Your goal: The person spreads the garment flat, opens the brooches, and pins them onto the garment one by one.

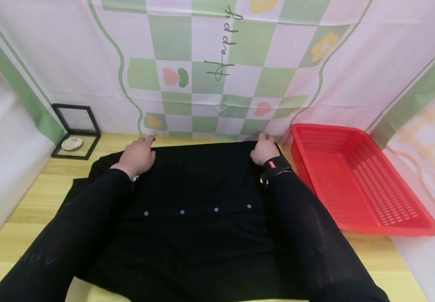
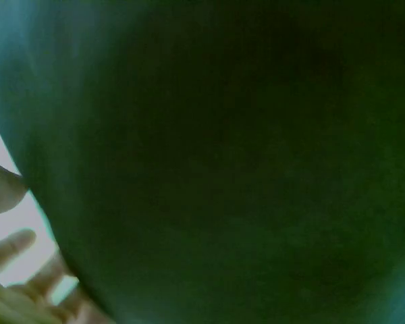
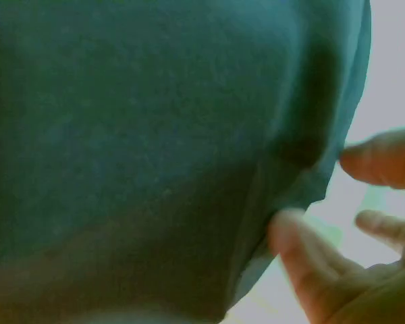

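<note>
A black button-up shirt [image 1: 202, 180] lies spread on the table, a row of small pale buttons running across its middle. My left hand [image 1: 138, 156] rests at the shirt's far left edge, fingers relaxed; in the left wrist view its fingers [image 2: 11, 248] are spread beside the dark cloth [image 2: 209, 162]. At the far right corner is my right hand [image 1: 264, 149]. The right wrist view has its thumb and fingers [image 3: 304, 260] apart from one another, one fingertip right at the edge of the cloth [image 3: 155, 135]. Both forearms cover the sides of the shirt.
A red plastic basket [image 1: 353, 218] stands on the right, close to the right forearm. At the back left sits a black-framed stand [image 1: 94, 144] with a round pale object [image 1: 71, 143]. A checked curtain [image 1: 209, 75] hangs behind the wooden table [image 1: 24, 205].
</note>
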A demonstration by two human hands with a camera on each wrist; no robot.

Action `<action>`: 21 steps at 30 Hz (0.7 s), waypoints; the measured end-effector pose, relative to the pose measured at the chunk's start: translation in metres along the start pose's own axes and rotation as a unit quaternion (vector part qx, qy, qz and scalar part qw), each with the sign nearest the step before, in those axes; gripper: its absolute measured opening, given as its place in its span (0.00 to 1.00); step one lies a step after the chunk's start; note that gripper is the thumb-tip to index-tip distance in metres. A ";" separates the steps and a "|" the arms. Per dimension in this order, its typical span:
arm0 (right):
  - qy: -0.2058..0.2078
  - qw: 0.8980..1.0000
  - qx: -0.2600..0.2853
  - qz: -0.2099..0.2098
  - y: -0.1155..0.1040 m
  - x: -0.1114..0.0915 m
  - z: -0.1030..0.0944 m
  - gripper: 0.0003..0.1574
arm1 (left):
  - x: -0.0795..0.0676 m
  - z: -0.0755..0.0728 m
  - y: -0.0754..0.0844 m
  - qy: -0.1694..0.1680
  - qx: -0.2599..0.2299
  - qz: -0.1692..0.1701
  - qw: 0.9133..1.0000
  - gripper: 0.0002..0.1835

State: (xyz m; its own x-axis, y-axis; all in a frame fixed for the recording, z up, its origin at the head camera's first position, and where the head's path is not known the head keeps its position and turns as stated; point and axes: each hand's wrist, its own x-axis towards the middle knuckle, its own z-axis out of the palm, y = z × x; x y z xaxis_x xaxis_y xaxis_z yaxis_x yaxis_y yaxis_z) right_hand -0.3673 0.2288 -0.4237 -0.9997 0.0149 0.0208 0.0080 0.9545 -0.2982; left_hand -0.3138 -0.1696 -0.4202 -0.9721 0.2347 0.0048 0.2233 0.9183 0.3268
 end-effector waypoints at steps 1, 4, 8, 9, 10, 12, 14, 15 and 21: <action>-0.009 1.000 -0.009 -0.002 -0.004 -0.005 0.002 0.35 | -0.004 0.002 0.004 0.005 0.023 0.004 1.000 0.27; -0.029 0.998 -0.046 -0.017 -0.019 -0.022 0.007 0.37 | -0.019 0.006 0.022 -0.018 0.076 0.007 0.997 0.30; -0.123 0.988 -0.091 -0.010 -0.039 -0.042 0.008 0.48 | -0.030 0.014 0.039 -0.113 0.084 -0.008 0.990 0.39; -0.158 0.983 -0.095 -0.005 -0.042 -0.045 0.008 0.51 | -0.031 0.016 0.040 -0.137 0.079 -0.017 0.987 0.41; -0.191 0.977 -0.095 0.001 -0.044 -0.048 0.007 0.54 | -0.031 0.018 0.040 -0.157 0.073 -0.027 0.985 0.42; -0.241 0.966 -0.088 0.016 -0.046 -0.051 0.007 0.57 | -0.030 0.021 0.038 -0.185 0.056 -0.045 0.980 0.45; -0.266 0.960 -0.081 0.021 -0.046 -0.052 0.007 0.58 | -0.028 0.023 0.035 -0.202 0.045 -0.053 0.977 0.47; -0.270 0.959 -0.079 0.023 -0.046 -0.052 0.007 0.58 | -0.028 0.024 0.033 -0.206 0.040 -0.055 0.976 0.48; -0.269 0.960 -0.077 0.030 -0.042 -0.053 0.008 0.59 | -0.027 0.024 0.028 -0.209 0.024 -0.042 0.977 0.51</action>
State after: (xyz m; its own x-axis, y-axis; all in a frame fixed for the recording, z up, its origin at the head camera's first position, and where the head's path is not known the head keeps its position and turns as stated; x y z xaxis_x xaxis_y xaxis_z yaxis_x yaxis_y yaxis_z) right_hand -0.3146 0.1855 -0.4204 -0.8647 -0.0454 -0.5003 0.0280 0.9900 -0.1381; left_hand -0.2792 -0.1431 -0.4340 -0.8746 0.2583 -0.4102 0.1569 0.9515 0.2646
